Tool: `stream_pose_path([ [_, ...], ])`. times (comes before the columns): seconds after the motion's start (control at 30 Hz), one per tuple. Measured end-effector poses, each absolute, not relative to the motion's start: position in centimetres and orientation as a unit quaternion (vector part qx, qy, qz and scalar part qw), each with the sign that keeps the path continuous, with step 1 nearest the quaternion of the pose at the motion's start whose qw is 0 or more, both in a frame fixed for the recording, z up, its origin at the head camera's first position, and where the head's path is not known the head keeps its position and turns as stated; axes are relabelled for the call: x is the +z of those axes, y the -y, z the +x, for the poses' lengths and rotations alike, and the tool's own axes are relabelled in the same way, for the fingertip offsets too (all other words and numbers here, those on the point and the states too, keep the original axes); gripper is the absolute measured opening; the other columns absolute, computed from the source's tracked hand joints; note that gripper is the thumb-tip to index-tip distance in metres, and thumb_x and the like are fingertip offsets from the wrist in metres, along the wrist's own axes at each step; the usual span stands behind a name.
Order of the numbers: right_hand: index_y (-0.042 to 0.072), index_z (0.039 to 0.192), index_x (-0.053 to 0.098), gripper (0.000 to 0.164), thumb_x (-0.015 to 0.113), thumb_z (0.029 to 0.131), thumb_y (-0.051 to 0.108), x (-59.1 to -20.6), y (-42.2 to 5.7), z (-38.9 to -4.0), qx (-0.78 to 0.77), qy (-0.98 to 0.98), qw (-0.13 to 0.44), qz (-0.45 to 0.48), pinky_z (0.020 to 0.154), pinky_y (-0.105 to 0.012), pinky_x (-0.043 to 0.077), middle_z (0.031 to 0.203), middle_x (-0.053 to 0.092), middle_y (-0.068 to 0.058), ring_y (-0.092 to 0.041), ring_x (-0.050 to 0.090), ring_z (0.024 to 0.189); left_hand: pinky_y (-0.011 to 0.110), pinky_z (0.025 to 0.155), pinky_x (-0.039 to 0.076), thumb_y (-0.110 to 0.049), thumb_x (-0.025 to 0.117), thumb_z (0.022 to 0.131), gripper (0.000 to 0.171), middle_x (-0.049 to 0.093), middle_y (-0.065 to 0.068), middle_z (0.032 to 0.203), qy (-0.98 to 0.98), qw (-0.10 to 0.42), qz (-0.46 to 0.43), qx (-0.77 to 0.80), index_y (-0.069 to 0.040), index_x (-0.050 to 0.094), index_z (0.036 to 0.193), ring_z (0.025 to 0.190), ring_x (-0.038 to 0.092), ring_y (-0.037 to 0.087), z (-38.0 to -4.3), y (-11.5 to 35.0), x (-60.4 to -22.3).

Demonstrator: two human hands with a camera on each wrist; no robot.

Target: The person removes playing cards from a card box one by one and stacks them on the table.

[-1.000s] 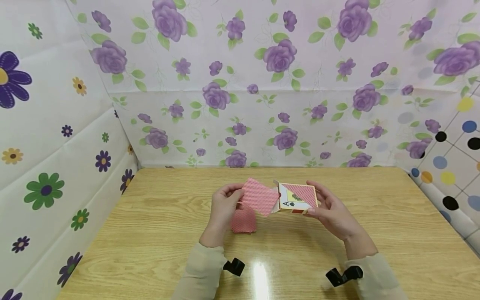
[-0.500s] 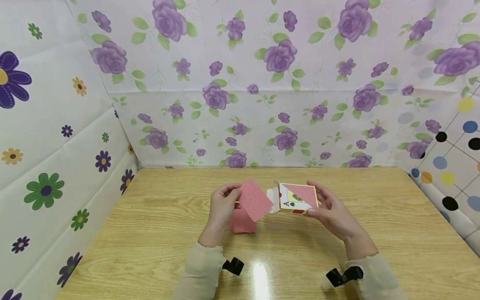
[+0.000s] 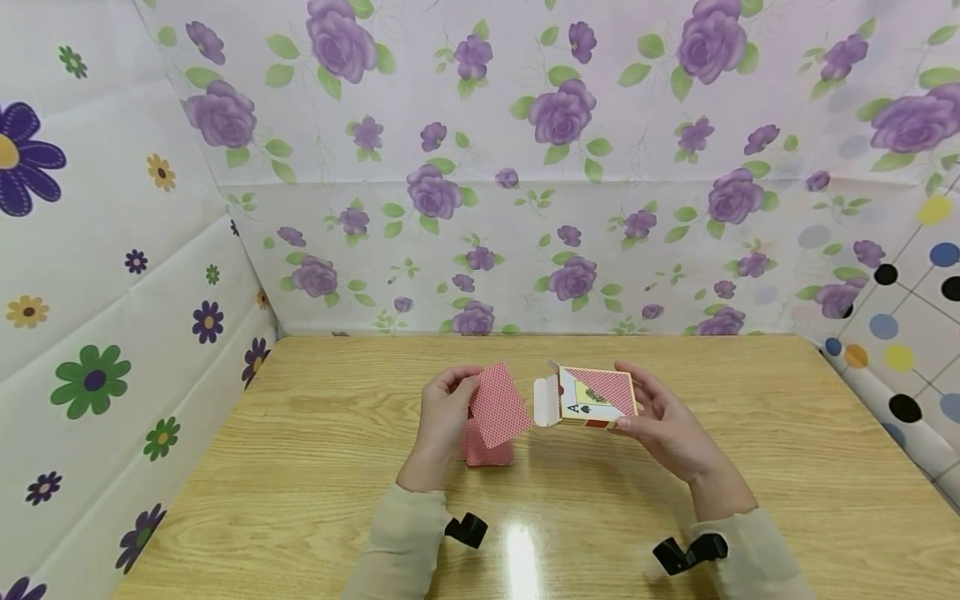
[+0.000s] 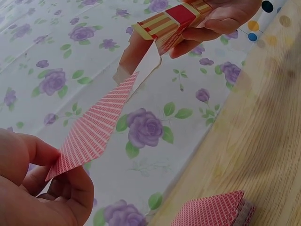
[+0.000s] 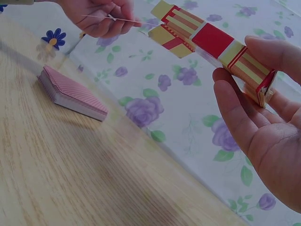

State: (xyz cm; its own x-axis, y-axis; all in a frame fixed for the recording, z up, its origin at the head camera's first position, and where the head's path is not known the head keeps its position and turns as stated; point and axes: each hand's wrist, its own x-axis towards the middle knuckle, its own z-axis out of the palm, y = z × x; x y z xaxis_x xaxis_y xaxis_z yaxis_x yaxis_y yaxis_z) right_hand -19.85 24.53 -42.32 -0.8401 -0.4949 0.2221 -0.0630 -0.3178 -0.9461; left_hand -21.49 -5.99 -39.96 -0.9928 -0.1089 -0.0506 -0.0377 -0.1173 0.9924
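My left hand (image 3: 442, 421) pinches a red-backed playing card (image 3: 501, 405) at its left edge, thumb on top. The card is tilted in the air, seen almost edge-on in the right wrist view. My right hand (image 3: 663, 421) grips a card box (image 3: 596, 397) printed with an ace of spades, fingers behind and thumb at the near corner. Its white end flap (image 3: 546, 402) stands out to the left, towards the card. Below the left hand, a squared stack of red-backed cards (image 5: 73, 94) lies on the table, partly hidden by the held card in the head view.
The wooden table (image 3: 315, 467) spreads under both hands. Behind it hangs a cloth with purple roses (image 3: 562, 117); patterned cloths also line the left and right sides. A black strap piece (image 3: 467, 531) sits at each wrist.
The left hand has drawn the card leftward, away from the box opening, and turned it downward. The box flap now shows fully. The right hand and the box have stayed in place.
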Motion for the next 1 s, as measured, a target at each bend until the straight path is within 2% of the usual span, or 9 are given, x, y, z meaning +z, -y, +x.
stream_pose_path([
  [0.23, 0.013, 0.151, 0.016, 0.074, 0.048, 0.09, -0.014, -42.4, -24.5, -19.9, -0.772, -0.571, 0.136, -0.244, 0.09, -0.03, 0.053, 0.138, 0.043, 0.0, -0.013, 0.055, 0.116, 0.019, 0.065, 0.05, -0.009, 0.054, 0.094, 0.022, 0.059, 0.005, 0.097, 0.677, 0.021, 0.061, -0.733, -0.004, 0.066, 0.111, 0.08, 0.056, 0.011, -21.7, 6.1, -40.2],
  [0.37, 0.014, 0.15, 0.017, 0.073, 0.048, 0.09, -0.014, -42.5, -24.6, -19.9, -0.77, -0.575, 0.133, -0.24, 0.089, -0.03, 0.053, 0.138, 0.042, 0.001, -0.012, 0.055, 0.116, 0.017, 0.065, 0.048, -0.007, 0.057, 0.091, 0.023, 0.057, 0.002, 0.091, 0.677, 0.026, 0.062, -0.733, -0.003, 0.066, 0.112, 0.079, 0.053, 0.01, -21.7, 6.2, -40.3],
  [0.5, 0.013, 0.151, 0.016, 0.075, 0.048, 0.09, -0.014, -42.5, -24.6, -20.0, -0.772, -0.572, 0.137, -0.243, 0.091, -0.03, 0.052, 0.138, 0.043, 0.001, -0.013, 0.055, 0.117, 0.017, 0.064, 0.05, -0.006, 0.061, 0.089, 0.024, 0.059, 0.002, 0.088, 0.672, 0.029, 0.063, -0.737, 0.0, 0.065, 0.112, 0.077, 0.055, 0.009, -21.9, 6.3, -40.5],
  [0.73, 0.01, 0.152, 0.01, 0.078, 0.049, 0.089, -0.014, -42.4, -24.6, -19.9, -0.771, -0.575, 0.141, -0.235, 0.093, -0.03, 0.051, 0.139, 0.042, 0.001, -0.013, 0.055, 0.117, 0.019, 0.067, 0.052, -0.009, 0.066, 0.087, 0.027, 0.067, 0.004, 0.091, 0.676, 0.026, 0.077, -0.733, -0.001, 0.065, 0.113, 0.077, 0.062, 0.007, -22.2, 6.3, -40.9],
  [1.0, 0.009, 0.152, 0.008, 0.079, 0.049, 0.089, -0.014, -42.5, -24.6, -19.9, -0.774, -0.57, 0.143, -0.235, 0.091, -0.029, 0.052, 0.141, 0.041, 0.002, -0.013, 0.056, 0.117, 0.021, 0.069, 0.054, -0.01, 0.067, 0.087, 0.025, 0.069, 0.011, 0.099, 0.682, 0.032, 0.088, -0.726, -0.001, 0.065, 0.11, 0.081, 0.064, 0.01, -22.4, 6.5, -41.5],
])
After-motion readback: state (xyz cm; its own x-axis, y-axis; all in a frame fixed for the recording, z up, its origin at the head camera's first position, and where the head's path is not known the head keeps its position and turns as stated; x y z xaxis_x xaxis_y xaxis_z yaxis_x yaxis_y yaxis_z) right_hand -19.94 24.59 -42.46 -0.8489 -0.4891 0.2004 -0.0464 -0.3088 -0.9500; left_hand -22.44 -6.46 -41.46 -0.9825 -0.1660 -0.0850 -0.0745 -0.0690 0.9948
